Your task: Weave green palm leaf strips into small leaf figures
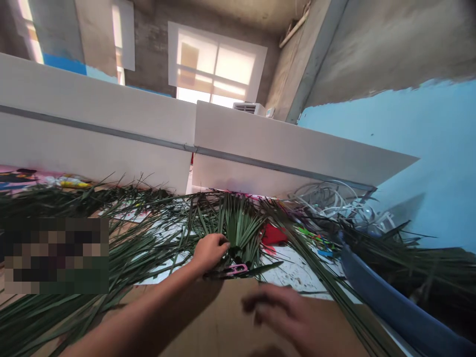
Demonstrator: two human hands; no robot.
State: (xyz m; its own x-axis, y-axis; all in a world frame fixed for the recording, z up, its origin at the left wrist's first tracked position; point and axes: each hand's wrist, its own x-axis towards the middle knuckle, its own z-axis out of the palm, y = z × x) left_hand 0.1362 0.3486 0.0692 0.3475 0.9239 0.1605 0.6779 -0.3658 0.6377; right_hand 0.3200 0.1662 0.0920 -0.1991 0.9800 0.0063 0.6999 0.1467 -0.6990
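My left hand (211, 252) reaches forward with fingers curled at the base of a green fan-shaped palm leaf (238, 225); the fingertips are partly hidden. Just below it, a tool with a pink handle (237, 269) lies among dark leaf pieces, its kind unclear. Nearer to me, my right hand (278, 310) hovers over a sheet of brown cardboard (223, 322). It is blurred, its fingers bent and apart, and nothing shows in it. Long palm strips (148, 258) lie in a heap left of my left hand.
A blue tub (375, 285) holding dark leaves stands at the right. Behind the leaves lie a red item (274, 234) and tangled pale straps (334, 201). White partition panels (260, 144) close off the far side. Paint-marked white sheeting (293, 267) covers the worktop beyond the cardboard.
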